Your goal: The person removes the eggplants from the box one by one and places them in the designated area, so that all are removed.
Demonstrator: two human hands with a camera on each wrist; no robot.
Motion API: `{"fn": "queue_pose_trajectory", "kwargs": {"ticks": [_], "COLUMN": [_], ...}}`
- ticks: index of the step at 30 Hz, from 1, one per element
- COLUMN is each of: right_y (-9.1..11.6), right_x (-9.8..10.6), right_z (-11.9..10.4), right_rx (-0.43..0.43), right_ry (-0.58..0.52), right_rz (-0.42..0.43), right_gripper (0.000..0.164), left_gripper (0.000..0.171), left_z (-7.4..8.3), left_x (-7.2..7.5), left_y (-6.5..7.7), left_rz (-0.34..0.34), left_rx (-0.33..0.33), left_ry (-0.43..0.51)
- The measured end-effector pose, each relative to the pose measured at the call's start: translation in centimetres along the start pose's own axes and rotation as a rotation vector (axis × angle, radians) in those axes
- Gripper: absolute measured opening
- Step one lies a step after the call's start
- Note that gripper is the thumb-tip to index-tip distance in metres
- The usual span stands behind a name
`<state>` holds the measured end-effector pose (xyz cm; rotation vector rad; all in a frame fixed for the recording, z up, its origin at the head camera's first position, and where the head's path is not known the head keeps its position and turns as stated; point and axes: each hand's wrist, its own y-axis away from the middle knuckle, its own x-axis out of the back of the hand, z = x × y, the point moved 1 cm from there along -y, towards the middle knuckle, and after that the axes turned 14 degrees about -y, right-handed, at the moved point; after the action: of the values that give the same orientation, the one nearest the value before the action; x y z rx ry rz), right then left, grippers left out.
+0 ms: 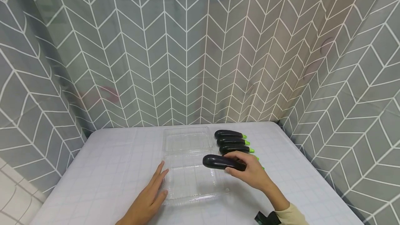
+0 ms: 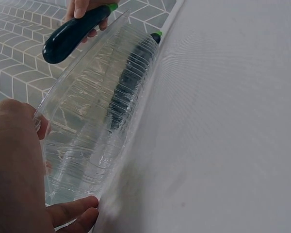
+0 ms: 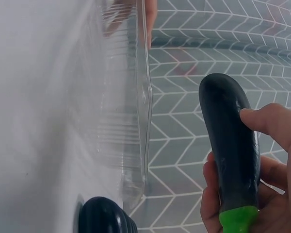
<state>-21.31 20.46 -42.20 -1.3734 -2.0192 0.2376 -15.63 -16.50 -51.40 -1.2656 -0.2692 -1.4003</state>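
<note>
My right hand [image 1: 251,173] grips a dark purple eggplant [image 1: 217,161] near its green stem end, holding it above the right part of a clear plastic clamshell container [image 1: 195,198]. In the right wrist view, thumb and fingers wrap the eggplant [image 3: 228,141], its blunt end pointing away from the hand. The container lies open, its lid [image 1: 187,142] folded back toward the wall. With fingers extended, my left hand [image 1: 145,197] rests at the container's left side. More eggplants [image 1: 231,141] lie in a row to the container's right, green stems rightward, some partly hidden behind my right hand.
A white cloth with a faint grid covers the table [image 1: 109,169]. Grey chevron-patterned curtains [image 1: 187,51] hang behind it and along both sides. A dark strap [image 1: 268,218] is at my right wrist beside the beige sleeve [image 1: 292,214].
</note>
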Motion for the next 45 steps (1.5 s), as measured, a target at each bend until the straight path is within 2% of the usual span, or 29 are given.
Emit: {"fn": "queue_pose_trajectory", "kwargs": {"ticks": [11,18,34,45], "right_y": [0.9,1.6,2.6,3.3], "right_x": [1.0,1.6,2.8,3.6], "right_z": [0.5,0.6,1.3,2.1], "right_rx": [-0.018,-0.066,-0.082,-0.117], "right_ry": [0.008,0.001,0.062,0.117], "right_rz": [0.016,0.034,0.058,0.081], "right_gripper": [0.033,0.033,0.032,0.031], "left_gripper": [0.064,0.065,0.064,0.065], "left_z": [0.0,-0.1,0.0,-0.3], "left_x": [0.0,0.1,0.1,0.1], "left_y": [0.1,0.0,0.1,0.1], "left_rz": [-0.006,-0.023,-0.015,-0.04], "left_rx": [-0.001,0.005,0.01,0.025], "left_ry": [0.013,0.024,0.006,0.015]}}
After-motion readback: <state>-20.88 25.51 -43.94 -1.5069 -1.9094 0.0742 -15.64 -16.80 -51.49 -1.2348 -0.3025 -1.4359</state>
